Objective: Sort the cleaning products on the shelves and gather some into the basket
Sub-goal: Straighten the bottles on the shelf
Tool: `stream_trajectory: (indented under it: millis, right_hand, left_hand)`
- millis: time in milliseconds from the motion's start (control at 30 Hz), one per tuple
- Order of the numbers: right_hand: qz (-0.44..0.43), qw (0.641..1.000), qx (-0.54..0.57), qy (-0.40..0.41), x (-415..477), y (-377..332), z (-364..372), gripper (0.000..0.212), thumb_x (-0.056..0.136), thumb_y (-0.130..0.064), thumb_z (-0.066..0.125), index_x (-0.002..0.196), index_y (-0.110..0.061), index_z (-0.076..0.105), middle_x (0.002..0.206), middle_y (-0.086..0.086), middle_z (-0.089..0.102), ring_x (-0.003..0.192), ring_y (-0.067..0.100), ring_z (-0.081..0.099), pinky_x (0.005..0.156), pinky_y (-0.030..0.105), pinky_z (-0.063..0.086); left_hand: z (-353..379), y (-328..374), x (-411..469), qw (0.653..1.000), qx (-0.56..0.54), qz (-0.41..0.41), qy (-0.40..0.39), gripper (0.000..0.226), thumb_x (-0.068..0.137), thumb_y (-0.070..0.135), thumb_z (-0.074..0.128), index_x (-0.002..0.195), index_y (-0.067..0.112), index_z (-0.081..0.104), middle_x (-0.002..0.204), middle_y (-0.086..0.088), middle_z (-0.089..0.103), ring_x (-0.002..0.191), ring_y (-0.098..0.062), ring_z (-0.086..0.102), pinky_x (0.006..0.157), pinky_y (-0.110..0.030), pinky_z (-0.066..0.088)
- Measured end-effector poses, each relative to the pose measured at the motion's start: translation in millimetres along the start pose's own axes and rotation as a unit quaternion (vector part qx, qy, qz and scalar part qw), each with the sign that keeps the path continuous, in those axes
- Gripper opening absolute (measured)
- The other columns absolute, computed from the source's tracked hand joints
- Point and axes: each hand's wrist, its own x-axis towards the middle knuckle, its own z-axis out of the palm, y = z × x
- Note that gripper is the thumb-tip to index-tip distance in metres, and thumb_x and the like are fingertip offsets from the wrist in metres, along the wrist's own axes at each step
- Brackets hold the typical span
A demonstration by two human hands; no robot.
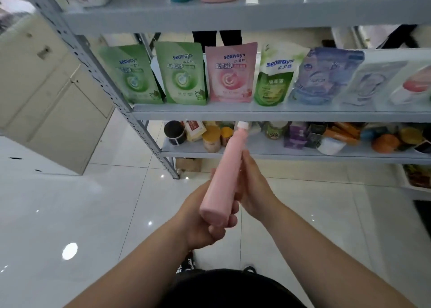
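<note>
Pink bottle [224, 174] in L hand [205, 221], R hand [255, 191] alongside; cap [242, 125] blurred.

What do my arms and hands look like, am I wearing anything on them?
The left hand and right hand are bare: no gloves, rings or watch visible. The left forearm and right forearm are uncovered, no sleeves in view. Black clothing shows at the bottom.

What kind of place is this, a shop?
Probably a shop or storeroom, I can't be sure. Grey metal shelves hold a row of soap refill pouches, with jars and boxes on the shelf below. The left hand grips a pink bottle.
</note>
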Motion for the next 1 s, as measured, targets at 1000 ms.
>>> stream_trajectory:
  millis: [1000]
  right_hand:
    - [-0.137,0.966,-0.217,0.018,15.6,-1.9,63.3,0.026,0.084,-0.055,0.065,0.110,-0.051,0.065,0.111,-0.006,0.074,0.105,0.020,0.073,0.093,0.054,0.059]
  left_hand:
    - [-82.4,35.3,-18.0,0.891,0.309,0.323,0.080,0.064,0.066,0.048,0.083,0.122,0.027,0.062,0.107,-0.001,0.077,0.093,-0.024,0.076,0.062,-0.043,0.062]
